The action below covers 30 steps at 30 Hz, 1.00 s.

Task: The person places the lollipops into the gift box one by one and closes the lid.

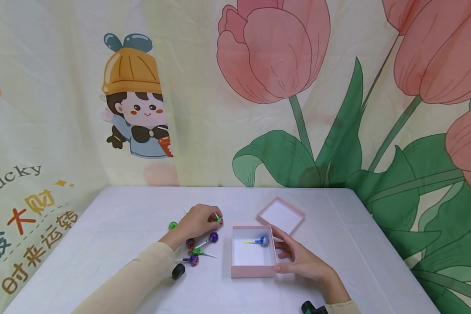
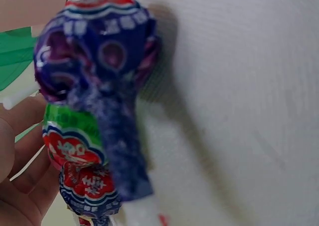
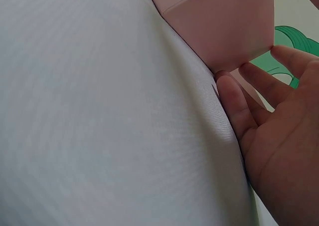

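Observation:
In the head view, my left hand (image 1: 198, 219) pinches a green and red wrapped lollipop (image 1: 220, 221) above the white tabletop. Below it lie purple lollipops (image 1: 213, 237) and a green one (image 1: 197, 251), with another green one (image 1: 172, 225) left of the wrist. A purple lollipop (image 2: 94, 51) fills the front of the left wrist view and partly covers others. My right hand (image 1: 300, 257) touches the right side of a pink box (image 1: 252, 272) with its fingertips and thumb. Inside this open box lies a blue lollipop (image 1: 264, 241) with a yellow stick.
A pink box lid (image 1: 281, 213) lies inside up behind the box, to its right. The white-covered table (image 1: 141, 205) ends at a printed curtain (image 1: 196, 109). Black devices show near my left wrist (image 1: 178, 271) and right wrist (image 1: 313, 308).

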Each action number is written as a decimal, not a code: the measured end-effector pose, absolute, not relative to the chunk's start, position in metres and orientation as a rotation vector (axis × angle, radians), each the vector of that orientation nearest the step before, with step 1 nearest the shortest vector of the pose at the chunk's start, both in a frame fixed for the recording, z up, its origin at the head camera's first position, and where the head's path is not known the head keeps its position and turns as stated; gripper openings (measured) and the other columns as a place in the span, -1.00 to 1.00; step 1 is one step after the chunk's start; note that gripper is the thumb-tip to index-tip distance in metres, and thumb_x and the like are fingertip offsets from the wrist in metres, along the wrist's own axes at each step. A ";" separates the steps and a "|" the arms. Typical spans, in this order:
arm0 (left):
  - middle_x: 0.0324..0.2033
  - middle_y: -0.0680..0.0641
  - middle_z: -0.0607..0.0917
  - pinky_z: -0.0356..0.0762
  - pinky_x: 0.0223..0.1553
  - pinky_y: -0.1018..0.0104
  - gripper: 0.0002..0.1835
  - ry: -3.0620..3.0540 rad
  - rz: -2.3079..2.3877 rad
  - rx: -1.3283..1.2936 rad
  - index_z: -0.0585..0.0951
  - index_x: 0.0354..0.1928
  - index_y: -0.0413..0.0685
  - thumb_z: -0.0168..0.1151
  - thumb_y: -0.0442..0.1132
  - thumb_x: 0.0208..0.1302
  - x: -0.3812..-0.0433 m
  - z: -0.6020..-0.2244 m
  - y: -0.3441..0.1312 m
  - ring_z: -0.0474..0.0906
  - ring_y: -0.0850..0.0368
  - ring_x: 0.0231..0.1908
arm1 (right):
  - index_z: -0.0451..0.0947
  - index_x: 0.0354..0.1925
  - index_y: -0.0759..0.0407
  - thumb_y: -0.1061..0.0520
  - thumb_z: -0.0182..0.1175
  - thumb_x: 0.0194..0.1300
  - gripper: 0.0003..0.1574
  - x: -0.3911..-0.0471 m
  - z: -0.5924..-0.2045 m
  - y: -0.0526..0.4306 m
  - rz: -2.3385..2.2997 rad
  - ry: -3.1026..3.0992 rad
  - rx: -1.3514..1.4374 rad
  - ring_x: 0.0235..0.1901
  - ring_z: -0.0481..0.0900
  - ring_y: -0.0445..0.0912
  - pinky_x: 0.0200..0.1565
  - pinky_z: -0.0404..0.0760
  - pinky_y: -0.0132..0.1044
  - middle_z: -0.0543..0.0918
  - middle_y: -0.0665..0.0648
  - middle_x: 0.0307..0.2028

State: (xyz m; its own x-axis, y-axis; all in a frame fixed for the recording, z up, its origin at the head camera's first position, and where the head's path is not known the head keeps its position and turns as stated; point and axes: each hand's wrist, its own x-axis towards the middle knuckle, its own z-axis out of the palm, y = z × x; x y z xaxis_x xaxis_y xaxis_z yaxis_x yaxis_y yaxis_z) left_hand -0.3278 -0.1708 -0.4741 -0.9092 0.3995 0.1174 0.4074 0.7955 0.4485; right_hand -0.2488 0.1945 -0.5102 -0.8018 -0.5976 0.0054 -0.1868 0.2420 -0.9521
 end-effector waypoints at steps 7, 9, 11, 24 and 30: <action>-0.28 0.12 0.77 0.64 0.02 0.05 -0.80 -2.938 -0.753 -0.665 0.76 -0.03 0.08 0.48 -0.24 0.34 -0.329 -0.465 -0.171 0.62 0.21 -0.23 | -0.07 0.72 -0.13 0.03 0.49 0.31 0.29 -0.249 -0.510 0.195 -1.579 2.159 -0.731 0.51 0.30 0.12 0.31 0.49 -0.32 0.09 0.13 0.67; -0.27 0.11 0.77 0.64 0.00 0.07 -0.80 -2.943 -0.769 -0.652 0.76 -0.02 0.08 0.49 -0.24 0.34 -0.328 -0.462 -0.170 0.62 0.20 -0.23 | -0.08 0.72 -0.08 0.02 0.49 0.31 0.29 -0.250 -0.510 0.195 -1.584 2.156 -0.754 0.51 0.30 0.15 0.31 0.49 -0.31 0.09 0.17 0.66; -0.26 0.12 0.77 0.65 -0.05 0.11 -0.79 -2.954 -0.781 -0.632 0.76 -0.01 0.10 0.49 -0.23 0.35 -0.326 -0.459 -0.168 0.60 0.20 -0.24 | -0.09 0.72 -0.04 0.02 0.49 0.31 0.29 -0.250 -0.510 0.195 -1.586 2.155 -0.773 0.50 0.30 0.18 0.30 0.49 -0.30 0.10 0.20 0.66; -0.26 0.18 0.77 0.66 -0.02 0.16 -0.79 -2.911 -0.769 -0.675 0.76 0.00 0.13 0.49 -0.20 0.37 -0.313 -0.441 -0.155 0.63 0.25 -0.21 | -0.08 0.72 -0.05 0.00 0.49 0.32 0.29 -0.249 -0.510 0.196 -1.586 2.157 -0.797 0.50 0.31 0.19 0.29 0.50 -0.31 0.10 0.22 0.66; -0.27 0.16 0.77 0.66 -0.04 0.18 -0.81 -2.872 -0.767 -0.736 0.77 -0.01 0.09 0.48 -0.24 0.38 -0.305 -0.433 -0.147 0.63 0.26 -0.22 | -0.08 0.72 -0.06 -0.01 0.50 0.32 0.29 -0.250 -0.512 0.197 -1.588 2.157 -0.795 0.50 0.31 0.19 0.29 0.50 -0.31 0.10 0.22 0.66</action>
State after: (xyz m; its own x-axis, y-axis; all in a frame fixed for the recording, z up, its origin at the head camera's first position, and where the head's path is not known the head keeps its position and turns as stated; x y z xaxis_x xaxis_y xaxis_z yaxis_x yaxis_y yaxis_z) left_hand -0.3047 -0.1467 -0.4333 -0.8815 0.4304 0.1943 0.4700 0.7593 0.4502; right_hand -0.2502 0.1968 -0.5118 -0.7831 -0.6198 0.0507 -0.2325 0.2162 -0.9483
